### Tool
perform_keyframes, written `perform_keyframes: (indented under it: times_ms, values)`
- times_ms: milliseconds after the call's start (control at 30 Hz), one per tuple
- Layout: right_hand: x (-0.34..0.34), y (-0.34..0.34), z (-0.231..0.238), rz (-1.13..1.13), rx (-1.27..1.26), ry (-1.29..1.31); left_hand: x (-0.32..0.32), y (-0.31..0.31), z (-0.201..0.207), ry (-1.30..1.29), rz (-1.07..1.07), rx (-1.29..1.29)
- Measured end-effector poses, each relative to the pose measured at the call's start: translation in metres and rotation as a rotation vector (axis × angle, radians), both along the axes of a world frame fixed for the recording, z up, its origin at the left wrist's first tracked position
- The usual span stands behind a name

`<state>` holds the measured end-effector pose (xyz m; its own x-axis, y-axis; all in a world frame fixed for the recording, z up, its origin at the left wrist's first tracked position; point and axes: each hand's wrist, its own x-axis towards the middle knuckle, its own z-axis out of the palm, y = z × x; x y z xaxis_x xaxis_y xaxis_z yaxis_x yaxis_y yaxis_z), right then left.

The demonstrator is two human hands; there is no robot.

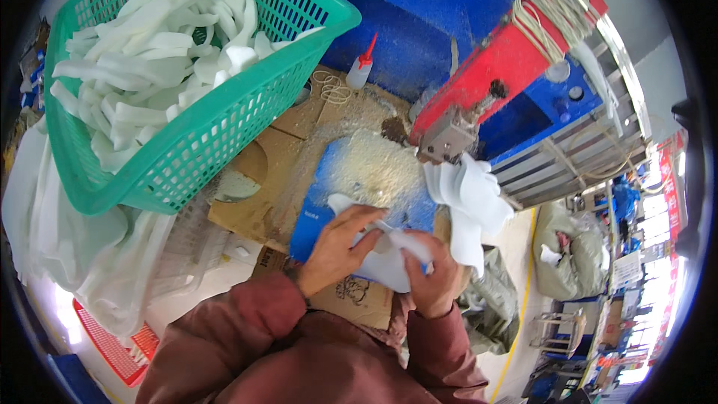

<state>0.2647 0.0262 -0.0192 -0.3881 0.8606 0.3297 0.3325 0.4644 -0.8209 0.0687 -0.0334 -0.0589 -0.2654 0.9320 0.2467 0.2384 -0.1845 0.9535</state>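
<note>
Pinched between fingers and thumbs, a thin white piece (387,272) is held by both the left hand (338,245) and the right hand (435,273), close together in front of the body. It is held over the near part of a blue board (303,233), whose middle is covered with pale powder. Beyond the hands, a metal block (449,135) is carried at the lower end of a red machine arm (479,67). Just right of the board, a cluster of similar white pieces (470,202) is seen. At the left, a green basket (217,135) is heaped with white curved pieces (149,60). Near the basket, a red-tipped bottle (360,72) is stood upright.
</note>
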Motion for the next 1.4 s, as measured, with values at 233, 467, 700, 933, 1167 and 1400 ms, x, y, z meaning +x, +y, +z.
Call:
perform_keyframes:
  times_ms: [233, 467, 700, 933, 1167, 1400]
  values:
    - [-0.023, -0.020, 0.037, 0.134, 0.160, -0.007, -0.059, -0.067, 0.033, 0.256, 0.231, 0.130]
    - [-0.010, 0.014, 0.025, -0.178, -0.324, 0.331, -0.047, -0.063, -0.011, -0.295, 0.130, -0.147]
    - [0.006, -0.026, 0.058, 0.014, 0.272, 0.130, -0.045, -0.063, -0.042, -0.823, 0.115, -0.251]
    - [0.022, -0.043, 0.034, 0.127, -0.081, 0.487, -0.061, -0.076, -0.033, -1.216, -0.223, 0.023]
    - [0.045, -0.056, -0.008, 0.043, -0.126, 0.505, -0.068, -0.085, -0.013, -0.971, -0.203, -0.116]
    - [0.059, -0.062, -0.009, 0.029, -0.126, 0.370, -0.070, -0.085, -0.015, -0.964, -0.206, -0.097]
